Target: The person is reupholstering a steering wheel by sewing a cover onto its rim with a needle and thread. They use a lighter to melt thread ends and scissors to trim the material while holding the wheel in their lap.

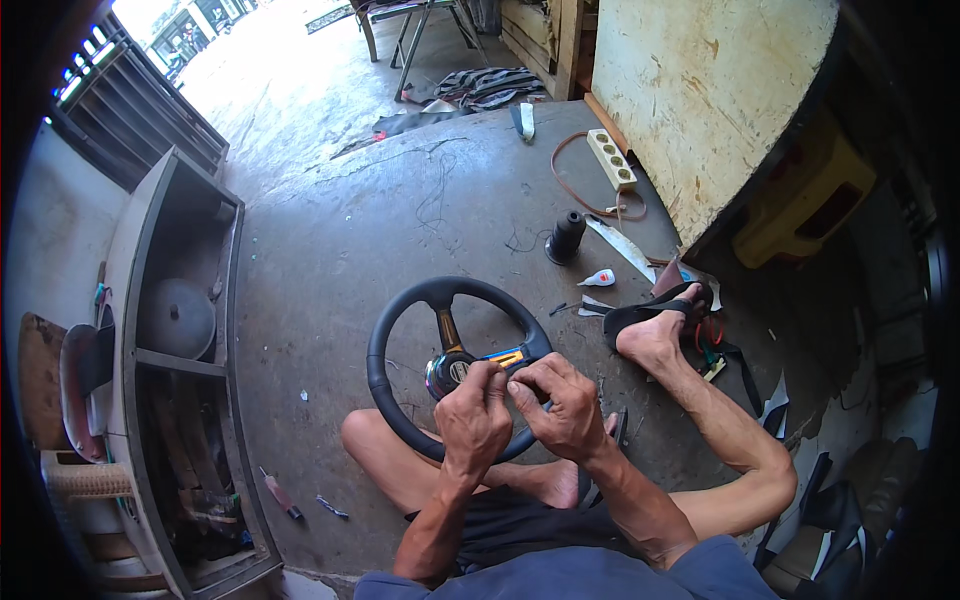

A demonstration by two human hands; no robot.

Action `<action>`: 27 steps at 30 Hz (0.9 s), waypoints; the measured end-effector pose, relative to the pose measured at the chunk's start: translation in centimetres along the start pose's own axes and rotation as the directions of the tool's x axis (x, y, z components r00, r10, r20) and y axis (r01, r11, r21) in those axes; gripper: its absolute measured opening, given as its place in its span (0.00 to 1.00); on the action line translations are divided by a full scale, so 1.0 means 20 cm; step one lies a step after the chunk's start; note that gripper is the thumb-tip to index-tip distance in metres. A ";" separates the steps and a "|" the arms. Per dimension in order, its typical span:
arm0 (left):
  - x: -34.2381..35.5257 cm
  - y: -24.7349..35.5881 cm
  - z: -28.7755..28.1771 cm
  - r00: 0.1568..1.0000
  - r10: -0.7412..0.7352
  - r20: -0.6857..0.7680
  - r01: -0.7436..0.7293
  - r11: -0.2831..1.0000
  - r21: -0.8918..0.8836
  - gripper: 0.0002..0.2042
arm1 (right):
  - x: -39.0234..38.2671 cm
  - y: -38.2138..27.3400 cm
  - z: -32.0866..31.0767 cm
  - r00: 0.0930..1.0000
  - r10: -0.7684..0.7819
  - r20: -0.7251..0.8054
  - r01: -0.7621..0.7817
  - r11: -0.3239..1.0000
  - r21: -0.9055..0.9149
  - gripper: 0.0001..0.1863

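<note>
— Sitting on the concrete floor (400, 210), the person has a black steering wheel (400, 320) propped on the lap and lower leg. How would it handle?

— Stiff and fairly heavy, likely — a rigid ring with a grippy padded rim, best taken there, not by the thin spokes (447, 330).

— And the hands?

— The left hand (472, 420) and right hand (562, 395) both pinch narrowly at the rim's near edge beside the hub (452, 372); what lies between the fingertips cannot be told. A glue bottle (598, 278) and power strip (611, 159) lie well apart.
</note>
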State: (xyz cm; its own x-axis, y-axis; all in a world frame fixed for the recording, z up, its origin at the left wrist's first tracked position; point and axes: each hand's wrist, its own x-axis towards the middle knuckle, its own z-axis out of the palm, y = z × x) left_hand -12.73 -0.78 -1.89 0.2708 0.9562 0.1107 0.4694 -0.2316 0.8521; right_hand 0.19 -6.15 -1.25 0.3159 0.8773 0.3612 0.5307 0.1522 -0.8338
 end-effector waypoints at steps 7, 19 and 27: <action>-0.01 -0.09 -0.02 0.983 -0.103 0.150 0.133 0.970 -0.205 0.07 | -0.01 0.00 0.00 0.994 0.112 -0.004 -0.112 0.993 -0.024 0.05; -0.03 -0.05 0.01 0.997 -0.071 0.014 0.071 0.997 -0.013 0.07 | -0.02 0.01 0.00 0.996 -0.051 0.075 0.054 0.998 -0.044 0.04; -0.02 -0.01 -0.07 0.980 0.104 0.168 -0.146 0.954 0.263 0.06 | -0.01 0.02 -0.02 0.996 -0.037 0.085 0.047 0.993 -0.110 0.04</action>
State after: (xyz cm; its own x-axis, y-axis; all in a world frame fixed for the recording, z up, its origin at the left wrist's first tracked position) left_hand -14.02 -0.86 -1.42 0.4556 0.8833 0.1108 0.6288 -0.4075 0.6622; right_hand 0.68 -6.41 -1.53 0.2279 0.9066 0.3552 0.6282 0.1419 -0.7650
